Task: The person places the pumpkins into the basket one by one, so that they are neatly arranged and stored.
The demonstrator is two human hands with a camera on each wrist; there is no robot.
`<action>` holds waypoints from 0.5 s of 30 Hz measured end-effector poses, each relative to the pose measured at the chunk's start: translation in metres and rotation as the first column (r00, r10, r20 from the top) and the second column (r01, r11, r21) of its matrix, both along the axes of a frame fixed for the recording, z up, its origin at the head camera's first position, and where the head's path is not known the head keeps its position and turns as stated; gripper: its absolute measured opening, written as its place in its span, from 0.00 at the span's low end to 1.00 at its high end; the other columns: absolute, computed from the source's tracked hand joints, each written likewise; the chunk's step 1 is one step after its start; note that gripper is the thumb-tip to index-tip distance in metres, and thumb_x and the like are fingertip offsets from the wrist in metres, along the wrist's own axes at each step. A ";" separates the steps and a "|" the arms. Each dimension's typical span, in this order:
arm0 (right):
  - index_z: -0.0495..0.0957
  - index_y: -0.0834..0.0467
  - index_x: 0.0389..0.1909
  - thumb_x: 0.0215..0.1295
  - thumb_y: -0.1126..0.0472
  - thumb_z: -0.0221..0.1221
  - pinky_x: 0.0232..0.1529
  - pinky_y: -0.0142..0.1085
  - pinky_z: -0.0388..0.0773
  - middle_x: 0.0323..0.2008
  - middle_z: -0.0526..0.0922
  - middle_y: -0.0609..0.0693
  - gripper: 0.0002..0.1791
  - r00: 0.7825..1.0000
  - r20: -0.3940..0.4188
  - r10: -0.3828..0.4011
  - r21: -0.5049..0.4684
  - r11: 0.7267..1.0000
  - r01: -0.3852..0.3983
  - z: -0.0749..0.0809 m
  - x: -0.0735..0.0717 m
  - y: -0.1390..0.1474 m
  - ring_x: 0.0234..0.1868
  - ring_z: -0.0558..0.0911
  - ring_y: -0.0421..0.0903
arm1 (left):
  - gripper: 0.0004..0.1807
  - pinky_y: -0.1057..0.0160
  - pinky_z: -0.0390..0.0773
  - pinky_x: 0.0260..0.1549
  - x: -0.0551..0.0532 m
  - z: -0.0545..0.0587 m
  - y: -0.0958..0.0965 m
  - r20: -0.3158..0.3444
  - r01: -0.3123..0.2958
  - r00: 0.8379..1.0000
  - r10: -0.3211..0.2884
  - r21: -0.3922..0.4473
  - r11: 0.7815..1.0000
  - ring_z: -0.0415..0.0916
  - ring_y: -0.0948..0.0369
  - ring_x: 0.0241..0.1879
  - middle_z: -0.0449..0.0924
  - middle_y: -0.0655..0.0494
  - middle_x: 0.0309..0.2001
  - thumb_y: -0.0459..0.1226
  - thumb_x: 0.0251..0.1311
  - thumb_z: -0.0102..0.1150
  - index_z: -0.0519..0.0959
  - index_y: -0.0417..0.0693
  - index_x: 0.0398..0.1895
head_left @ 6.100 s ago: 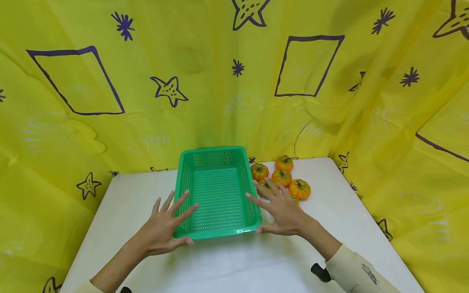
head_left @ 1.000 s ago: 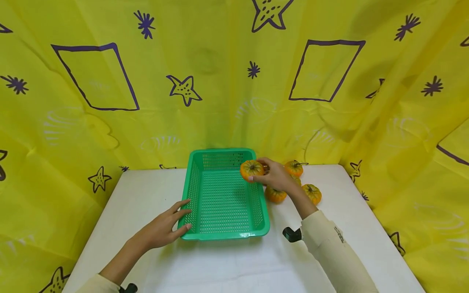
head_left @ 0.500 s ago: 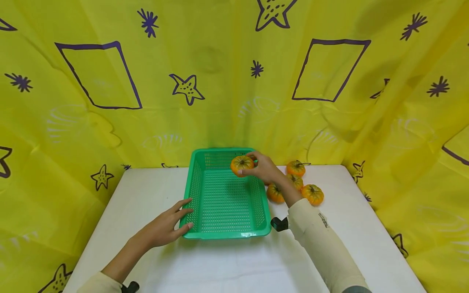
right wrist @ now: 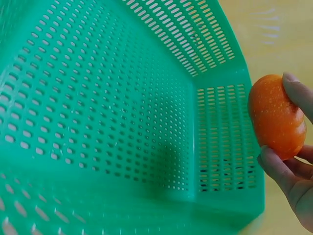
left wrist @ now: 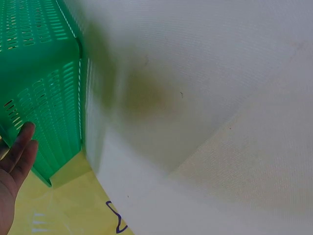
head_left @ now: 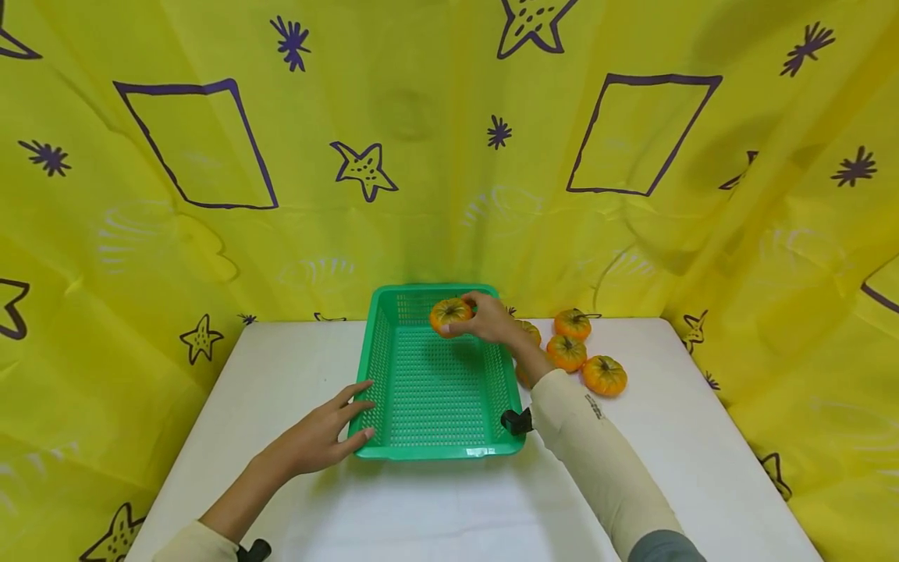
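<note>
A green perforated plastic basket [head_left: 435,450] stands on the white table. My left hand [head_left: 319,437] rests at its left rim with loosely extended fingers. In the left wrist view, some straight fingers [left wrist: 23,159] lie beside the outer wall. My right hand [head_left: 489,316] pinches a small orange pumpkin [head_left: 450,314] with a greenish top, held above the far right part of the basket. In the right wrist view, the thumb and fingertips hold the pumpkin [right wrist: 276,116] by its sides, level with the rim.
Several similar pumpkins [head_left: 604,375] lie on the table [head_left: 281,375] right of the basket, some partly hidden by my right forearm. A yellow patterned curtain [head_left: 435,234] closes off the back and sides.
Earlier both hands were spread at the basket's sides. My right hand now holds a pumpkin and has carried it left over the basket. The left hand stays at the rim.
</note>
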State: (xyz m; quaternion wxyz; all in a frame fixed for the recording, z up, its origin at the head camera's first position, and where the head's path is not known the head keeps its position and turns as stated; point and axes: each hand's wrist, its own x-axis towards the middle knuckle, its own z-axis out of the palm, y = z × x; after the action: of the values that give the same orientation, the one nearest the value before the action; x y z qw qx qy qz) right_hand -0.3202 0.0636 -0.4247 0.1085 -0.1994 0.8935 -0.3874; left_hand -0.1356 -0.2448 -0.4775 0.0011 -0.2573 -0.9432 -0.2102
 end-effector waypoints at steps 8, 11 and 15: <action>0.69 0.65 0.67 0.63 0.48 0.67 0.55 0.50 0.78 0.61 0.76 0.63 0.37 1.000 -0.011 -0.023 0.058 0.998 0.024 -0.005 -0.005 -0.014 0.56 0.78 0.59 | 0.27 0.46 0.79 0.56 0.000 0.001 0.000 -0.006 0.005 1.000 -0.005 0.000 1.000 0.75 0.47 0.64 0.60 0.46 0.75 0.51 0.71 0.55 0.76 0.43 0.63; 0.68 0.64 0.68 0.64 0.46 0.66 0.58 0.51 0.77 0.62 0.76 0.63 0.39 0.999 -0.009 -0.045 0.088 0.995 0.046 -0.009 -0.007 -0.020 0.59 0.77 0.60 | 0.26 0.46 0.79 0.56 0.000 0.000 -0.001 -0.007 0.004 1.000 -0.004 0.000 1.000 0.75 0.47 0.64 0.60 0.46 0.75 0.51 0.71 0.56 0.76 0.43 0.63; 0.67 0.64 0.69 0.63 0.44 0.66 0.60 0.52 0.76 0.64 0.75 0.64 0.41 0.998 0.012 -0.062 0.093 0.994 0.060 -0.013 -0.009 -0.026 0.61 0.76 0.61 | 0.26 0.46 0.79 0.56 0.000 0.001 -0.001 -0.002 0.003 1.000 -0.003 0.004 1.000 0.75 0.47 0.64 0.60 0.46 0.75 0.51 0.71 0.56 0.77 0.43 0.63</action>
State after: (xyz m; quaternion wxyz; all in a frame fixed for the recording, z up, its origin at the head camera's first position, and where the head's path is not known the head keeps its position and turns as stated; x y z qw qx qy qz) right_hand -0.3289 0.0380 -0.4373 0.1126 -0.1638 0.9154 -0.3501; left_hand -0.1359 -0.2457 -0.4766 0.0024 -0.2587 -0.9424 -0.2118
